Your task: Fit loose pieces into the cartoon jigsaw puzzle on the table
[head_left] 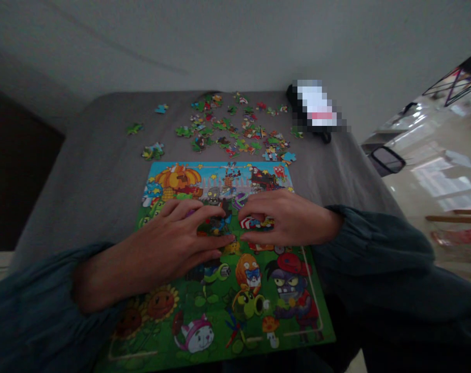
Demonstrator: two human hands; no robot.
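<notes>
A brightly printed cartoon puzzle board (219,342) lies in front of me, with plants, zombies and a large pumpkin on it. My left hand (176,233) is spread over the left middle of the board, its thumb and forefinger apart and their tips near the centre. Facing it from the right is my right hand (282,217), thumb and fingers curved with a gap between them, the tips at the picture. I see no loose piece in either hand. Parts of the board under both hands are hidden.
Many loose jigsaw pieces (223,124) are scattered beyond the board on the grey cloth-covered table (91,181). A phone-like device (316,106) with a blurred screen lies at the far right. Behind the table stands a pale wall (219,41); at right is a shiny floor (445,171).
</notes>
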